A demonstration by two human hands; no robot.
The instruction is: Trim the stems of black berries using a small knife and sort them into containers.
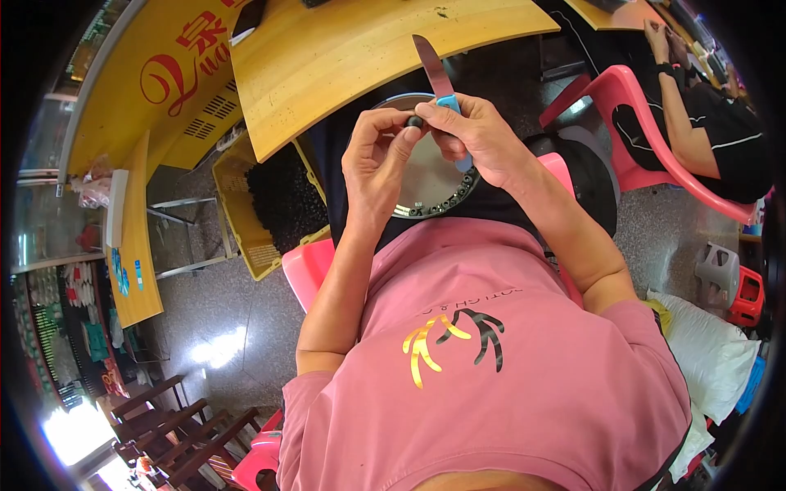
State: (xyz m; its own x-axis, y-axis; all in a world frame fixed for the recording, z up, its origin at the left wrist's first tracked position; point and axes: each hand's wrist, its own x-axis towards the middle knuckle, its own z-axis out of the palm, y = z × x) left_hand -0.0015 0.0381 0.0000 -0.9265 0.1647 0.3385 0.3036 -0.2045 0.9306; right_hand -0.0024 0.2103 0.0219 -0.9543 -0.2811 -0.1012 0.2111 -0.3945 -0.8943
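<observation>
Between the fingertips of my left hand (370,159) is a small black round piece (415,122); its exact kind is too small to tell. My right hand (485,141) grips a knife (435,72) by its blue handle, the blade pointing up and away from me. The right thumb reaches across to the black piece, at or very near it. Beneath both hands, a round shallow metal tray (422,176) rests on my lap. Several small black pieces (453,201) lie along its near right rim.
To the left, a yellow plastic crate (266,260) holds a heap of black pieces (282,196). A wooden table (344,69) stands ahead. At the right, another person (692,147) sits on a pink chair (630,98). White sacks (708,344) lie behind on the right.
</observation>
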